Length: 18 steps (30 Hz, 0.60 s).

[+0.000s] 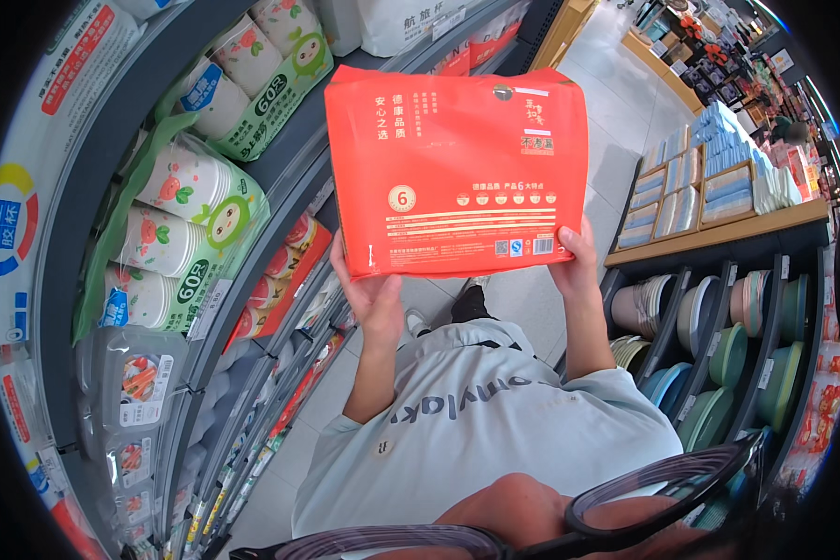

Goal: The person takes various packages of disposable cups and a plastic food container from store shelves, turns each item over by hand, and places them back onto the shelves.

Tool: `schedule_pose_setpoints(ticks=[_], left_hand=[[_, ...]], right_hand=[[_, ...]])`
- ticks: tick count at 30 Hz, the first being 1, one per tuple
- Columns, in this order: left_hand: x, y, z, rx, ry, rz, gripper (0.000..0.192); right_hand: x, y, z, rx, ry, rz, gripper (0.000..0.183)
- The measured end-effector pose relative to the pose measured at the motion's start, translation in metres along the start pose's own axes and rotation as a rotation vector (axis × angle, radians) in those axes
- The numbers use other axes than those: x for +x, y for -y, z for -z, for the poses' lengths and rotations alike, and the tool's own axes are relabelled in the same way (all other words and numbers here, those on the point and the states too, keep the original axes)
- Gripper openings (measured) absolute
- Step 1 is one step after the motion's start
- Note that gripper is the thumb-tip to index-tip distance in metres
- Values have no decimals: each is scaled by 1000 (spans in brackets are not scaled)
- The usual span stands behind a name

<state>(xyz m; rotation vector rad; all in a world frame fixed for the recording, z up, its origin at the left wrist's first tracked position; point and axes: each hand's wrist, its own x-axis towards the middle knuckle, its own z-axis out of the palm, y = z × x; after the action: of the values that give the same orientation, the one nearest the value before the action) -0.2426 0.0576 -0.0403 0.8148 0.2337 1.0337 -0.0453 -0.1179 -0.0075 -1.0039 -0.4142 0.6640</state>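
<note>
A large red plastic pack (462, 161) with printed writing and a barcode is held up in front of me over the aisle. Its broad printed face is turned towards my view, and what is inside cannot be seen. My left hand (369, 287) grips the lower left corner, with the thumb at the bottom edge and the fingers behind. At the lower right corner my right hand (575, 262) holds the pack, its thumb lying on the front near the barcode. Close by on the left, green-trimmed packs of paper cups (181, 231) sit on a shelf.
Clear plastic food containers (139, 385) are stacked on the left shelving. Right of me, shelves hold plastic basins (714, 413), with folded towels (731, 175) on a wood-edged display above. Pale floor tiles (588, 91) run along the aisle.
</note>
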Motion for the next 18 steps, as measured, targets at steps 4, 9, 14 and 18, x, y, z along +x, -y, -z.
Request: schedule_pose_setpoints(ticks=[4,9,14,18], left_hand=[[0,2,3,13,11,23,91],[-1,6,3,-19,-17,8,91],[0,6,1,-11,-18,2,91],[0,5,0,18,-24,3,91]], right_hand=[[0,-1,1,-8,-12,4,69],[-1,0,2,-10,-7,4,69],[0,1,-2,-13,-16,9,69],[0,-1,2,-25,-21,9,71]])
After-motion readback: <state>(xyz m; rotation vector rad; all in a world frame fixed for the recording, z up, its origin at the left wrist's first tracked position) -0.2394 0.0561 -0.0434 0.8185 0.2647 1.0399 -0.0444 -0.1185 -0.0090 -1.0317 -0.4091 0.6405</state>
